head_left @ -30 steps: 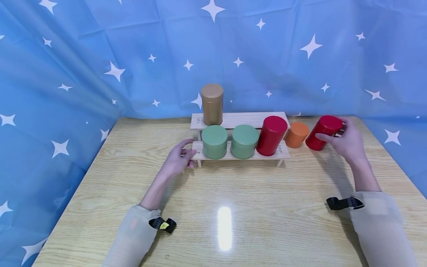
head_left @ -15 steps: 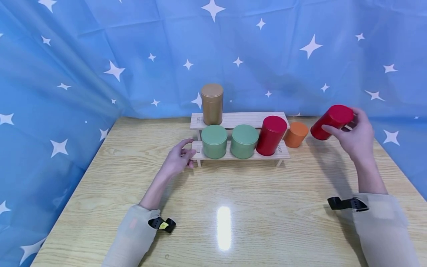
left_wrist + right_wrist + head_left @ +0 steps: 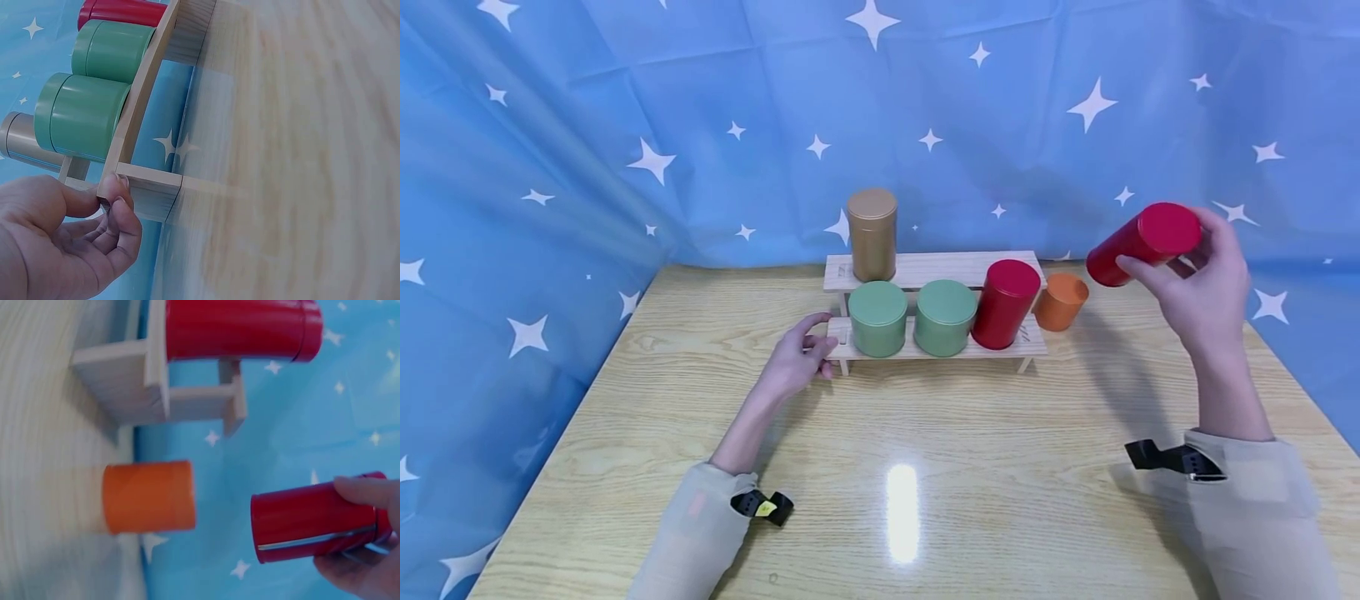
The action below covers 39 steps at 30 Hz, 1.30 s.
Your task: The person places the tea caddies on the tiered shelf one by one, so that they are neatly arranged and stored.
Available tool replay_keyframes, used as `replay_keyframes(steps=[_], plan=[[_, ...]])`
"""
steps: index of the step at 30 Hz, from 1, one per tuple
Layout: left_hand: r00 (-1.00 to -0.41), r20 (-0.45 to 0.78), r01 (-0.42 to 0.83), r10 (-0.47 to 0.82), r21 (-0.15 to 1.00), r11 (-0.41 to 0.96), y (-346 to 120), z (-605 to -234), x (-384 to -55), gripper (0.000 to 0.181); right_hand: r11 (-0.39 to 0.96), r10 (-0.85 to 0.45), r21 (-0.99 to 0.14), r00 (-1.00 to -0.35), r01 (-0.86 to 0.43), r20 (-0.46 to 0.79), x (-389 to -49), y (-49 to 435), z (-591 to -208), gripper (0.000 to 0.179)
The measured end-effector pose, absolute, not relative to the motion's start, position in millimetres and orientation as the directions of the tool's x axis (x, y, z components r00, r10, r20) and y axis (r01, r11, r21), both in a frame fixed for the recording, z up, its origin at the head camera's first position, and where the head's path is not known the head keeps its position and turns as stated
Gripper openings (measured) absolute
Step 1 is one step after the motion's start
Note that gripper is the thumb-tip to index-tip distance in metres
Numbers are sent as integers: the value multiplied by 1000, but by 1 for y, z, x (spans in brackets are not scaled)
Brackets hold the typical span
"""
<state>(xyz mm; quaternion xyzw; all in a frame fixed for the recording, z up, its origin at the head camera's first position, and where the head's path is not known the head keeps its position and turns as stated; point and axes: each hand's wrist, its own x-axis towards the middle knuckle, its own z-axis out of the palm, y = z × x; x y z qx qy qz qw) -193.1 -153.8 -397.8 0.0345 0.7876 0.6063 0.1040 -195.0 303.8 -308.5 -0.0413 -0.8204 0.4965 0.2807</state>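
Observation:
My right hand (image 3: 1206, 283) grips a tall red canister (image 3: 1144, 243) near its lid, thumb on one side and fingers on the other. That canister is tilted and up in the air, to the right of a short orange canister (image 3: 1061, 302) standing on the table. With thumb and fingers my left hand (image 3: 797, 357) pinches the left end of a two-step wooden rack (image 3: 958, 265); the left wrist view shows the pinch at the board's corner. Two green canisters (image 3: 877, 319) and another red canister (image 3: 1006, 304) stand on the lower step. A gold canister (image 3: 873, 236) occupies the upper step's left end.
A blue curtain (image 3: 737, 167) with white stars hangs right behind the rack and along the left side. The wood-grain table (image 3: 985, 467) extends in front, with a bright light reflection in its middle. Each sleeve carries a black wrist strap.
My right hand has lifted the red canister off the table, up and slightly right, tilting it more. The left hand keeps its pinch on the rack; the view shifts a little.

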Motion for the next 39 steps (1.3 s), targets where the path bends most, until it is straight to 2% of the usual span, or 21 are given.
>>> replay_keyframes(steps=[8,19,26,39], plan=[[-976,-131,-83,176,963,258,-153,-397,-192,50,495,314,-804,-795,-329,519,-189,273,-290,75],[-976,-125,-76,178,962,261,-154,-398,-193,50,403,272,-784,-756,-472,595,-190,239,-272,73],[-976,-127,-78,178,963,259,-154,-397,-192,50,262,246,-796,-760,-546,602,-195,217,-268,73],[-975,-129,-81,180,965,249,-154,-397,-192,49,184,183,-809,-790,-558,586,-208,180,-270,71]])
